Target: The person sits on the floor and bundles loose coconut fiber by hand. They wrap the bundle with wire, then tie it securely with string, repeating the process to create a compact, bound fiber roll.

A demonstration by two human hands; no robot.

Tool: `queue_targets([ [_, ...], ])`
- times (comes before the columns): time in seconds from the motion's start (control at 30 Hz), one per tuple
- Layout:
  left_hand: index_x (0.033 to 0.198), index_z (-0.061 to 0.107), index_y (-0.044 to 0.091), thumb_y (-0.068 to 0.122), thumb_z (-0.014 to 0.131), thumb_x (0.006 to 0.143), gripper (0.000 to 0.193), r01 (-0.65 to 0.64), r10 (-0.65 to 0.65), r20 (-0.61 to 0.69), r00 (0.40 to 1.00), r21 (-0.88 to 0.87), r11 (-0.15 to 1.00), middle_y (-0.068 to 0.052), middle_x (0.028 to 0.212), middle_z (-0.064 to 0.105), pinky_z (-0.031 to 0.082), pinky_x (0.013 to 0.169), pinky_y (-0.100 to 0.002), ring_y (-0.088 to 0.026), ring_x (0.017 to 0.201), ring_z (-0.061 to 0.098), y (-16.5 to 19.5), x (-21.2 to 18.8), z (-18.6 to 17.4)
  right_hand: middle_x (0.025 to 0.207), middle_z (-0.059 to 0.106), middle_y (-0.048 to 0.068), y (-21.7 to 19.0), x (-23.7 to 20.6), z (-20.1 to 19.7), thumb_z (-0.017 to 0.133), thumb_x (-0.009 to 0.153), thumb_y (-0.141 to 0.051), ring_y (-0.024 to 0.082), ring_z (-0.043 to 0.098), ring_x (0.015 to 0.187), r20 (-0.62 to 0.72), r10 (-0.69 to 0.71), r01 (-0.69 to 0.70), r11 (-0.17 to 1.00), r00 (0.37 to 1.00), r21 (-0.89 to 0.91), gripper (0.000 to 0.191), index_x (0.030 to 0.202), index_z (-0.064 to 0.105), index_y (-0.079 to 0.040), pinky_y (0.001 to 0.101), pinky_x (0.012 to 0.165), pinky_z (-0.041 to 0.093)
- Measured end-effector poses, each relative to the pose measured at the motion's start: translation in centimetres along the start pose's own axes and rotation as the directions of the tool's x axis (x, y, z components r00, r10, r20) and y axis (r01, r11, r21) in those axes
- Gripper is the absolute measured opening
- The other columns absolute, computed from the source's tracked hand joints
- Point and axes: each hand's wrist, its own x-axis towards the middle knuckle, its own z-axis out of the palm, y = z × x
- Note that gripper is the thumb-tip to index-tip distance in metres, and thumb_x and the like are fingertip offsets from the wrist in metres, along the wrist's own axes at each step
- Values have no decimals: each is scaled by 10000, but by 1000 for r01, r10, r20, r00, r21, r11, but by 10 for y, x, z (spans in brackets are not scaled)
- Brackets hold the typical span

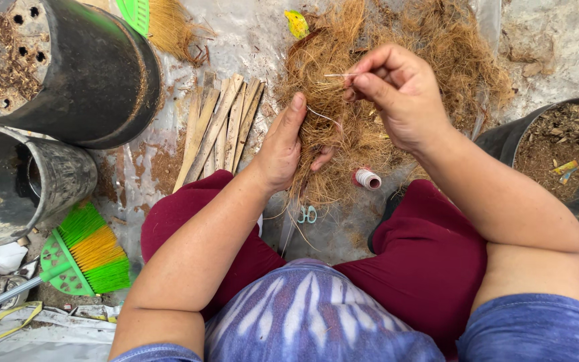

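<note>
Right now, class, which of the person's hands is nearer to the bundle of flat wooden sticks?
Left. The left hand grips coconut fibre just right of the wooden sticks; the right hand pinches a needle farther away, beyond the fibre.

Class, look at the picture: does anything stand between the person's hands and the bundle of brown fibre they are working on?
Nothing visible does. The left hand grips the fibre bundle directly; the right hand pinches a thin needle just above it.

Soil pot (pixel 571 151) cut by right edge; scissors (pixel 307 214) half hidden.
</note>
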Motion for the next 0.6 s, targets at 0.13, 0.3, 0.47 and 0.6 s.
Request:
queue_targets([
  [0.13, 1200, 600, -3, 602, 353, 1094, 662, -14, 15, 17, 1000, -37, 999, -112, 901, 642, 417, 509, -317, -187, 608, 550, -1, 0, 0, 1083, 671, 40, 4, 1, 6, 739, 1075, -114, 88, 582, 944, 47, -78, 75, 995, 996, 70, 152, 1098, 595, -72, 220, 851, 471],
  [0.3, 1190, 602, 17, 598, 362, 1074, 639, -23, 22, -18, 1000, -37, 999, -116, 849, 634, 408, 510, -308, -176, 560, 513, -3, -2, -4, 1027, 646, 41, -14, -7, 12, 691, 955, -208, 150, 567, 948, 366, -474, 599, 627, 801, -499, 85, 936, 641, -142, 304, 842, 435],
  [0.47, 1082, 627, 0, 586, 356, 1096, 646, -50, 48, -39, 998, -34, 998, -112, 804, 634, 423, 519, -319, -184, 561, 520, -4, -1, -5, 937, 575, 16, -14, -12, 23, 784, 930, -195, 164, 492, 909, 350, -482, 578, 488, 803, -654, 135, 882, 704, -97, 309, 799, 377],
  [0.6, 1068, 623, 14, 576, 352, 1080, 624, -63, 63, -77, 995, 0, 998, -99, 827, 643, 424, 521, -319, -179, 570, 523, -4, -1, -8, 1003, 611, 12, -12, -15, 24, 799, 962, -180, 133, 535, 930, 286, -349, 451, 661, 892, -600, 128, 969, 710, -88, 277, 857, 418],
])
